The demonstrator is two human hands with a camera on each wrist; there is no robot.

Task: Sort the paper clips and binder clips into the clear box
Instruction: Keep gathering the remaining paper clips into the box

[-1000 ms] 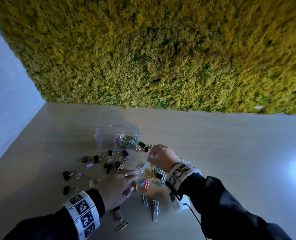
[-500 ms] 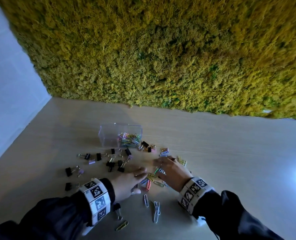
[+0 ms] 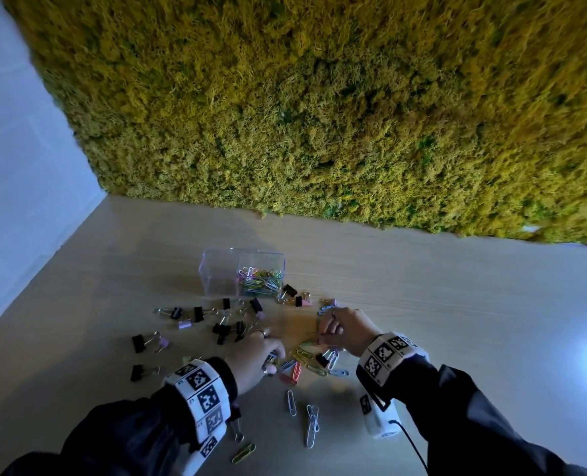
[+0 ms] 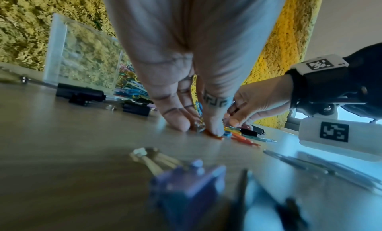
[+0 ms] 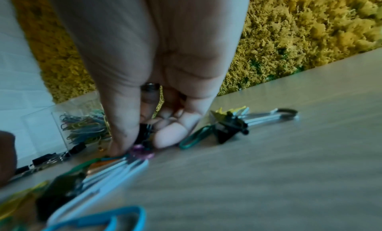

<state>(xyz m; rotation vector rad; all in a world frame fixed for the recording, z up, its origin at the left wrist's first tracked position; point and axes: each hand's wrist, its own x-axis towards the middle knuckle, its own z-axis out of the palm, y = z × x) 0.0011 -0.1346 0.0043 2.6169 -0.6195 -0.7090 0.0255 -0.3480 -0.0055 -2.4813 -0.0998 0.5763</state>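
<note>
The clear box (image 3: 216, 273) stands on the wooden table; its right half holds coloured paper clips (image 3: 261, 280) and its left half looks bare. Black and pink binder clips (image 3: 198, 314) lie scattered to its front left. Loose paper clips (image 3: 306, 359) lie between my hands. My left hand (image 3: 261, 352) is down on the pile, with thumb and forefinger (image 4: 175, 120) closed round a few paper clips (image 4: 199, 107). My right hand (image 3: 340, 329) has its fingers curled and pinches a small pink clip (image 5: 141, 152) against the table.
A moss wall (image 3: 319, 115) rises behind the table and a white wall (image 3: 17, 201) stands on the left. A purple binder clip (image 4: 190, 190) and white paper clips (image 3: 311, 424) lie near my wrists. A black binder clip (image 5: 229, 128) sits right of my right hand.
My right hand has come back from beside the box to the pile and closed on a clip. My left hand's spread fingers have bunched together over the paper clips.
</note>
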